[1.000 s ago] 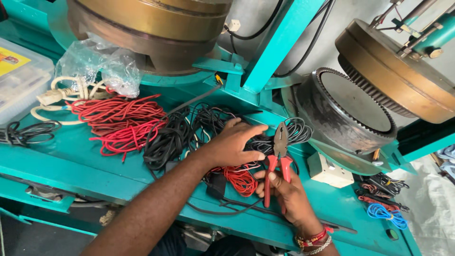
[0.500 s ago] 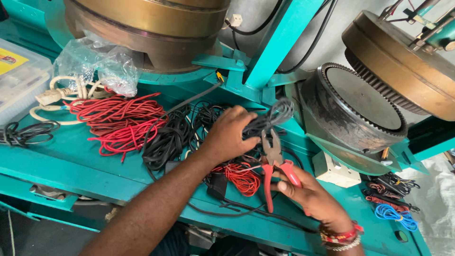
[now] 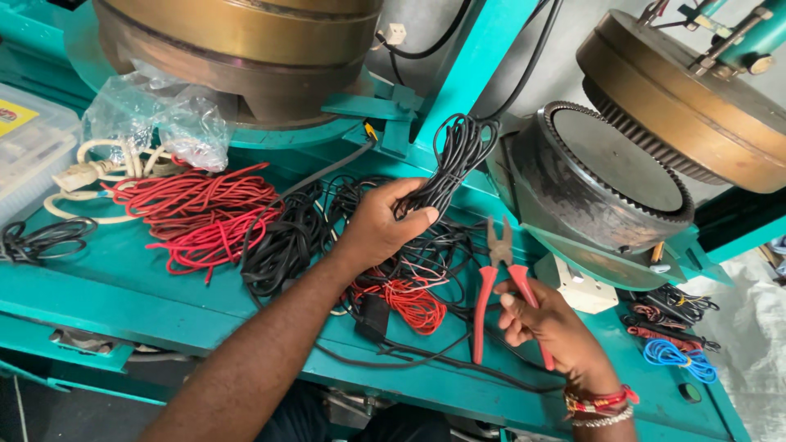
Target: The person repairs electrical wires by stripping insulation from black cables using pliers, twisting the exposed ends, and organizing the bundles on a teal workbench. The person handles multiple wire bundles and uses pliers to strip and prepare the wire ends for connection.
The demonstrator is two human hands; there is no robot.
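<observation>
My left hand [image 3: 378, 227] grips a looped bundle of thin black wires [image 3: 455, 157] and holds it raised above the teal workbench [image 3: 123, 286]. My right hand [image 3: 550, 325] holds red-handled pliers [image 3: 498, 282] by one handle, jaws pointing up, just right of the bundle's trailing strands. Under both hands lies a tangle of black wires [image 3: 286, 237] and a small red wire coil [image 3: 412, 301].
A heap of red wires [image 3: 205, 219] lies at left, with cream cable [image 3: 90, 176], a clear plastic bag [image 3: 155, 119] and a plastic box [image 3: 29, 147]. A dark toothed round part [image 3: 606, 176] and brass discs [image 3: 679, 90] stand behind. Small coils, one blue [image 3: 678, 358], lie right.
My left hand has lifted the black wire bundle up off the pile. My right hand with the pliers has shifted slightly right and lower.
</observation>
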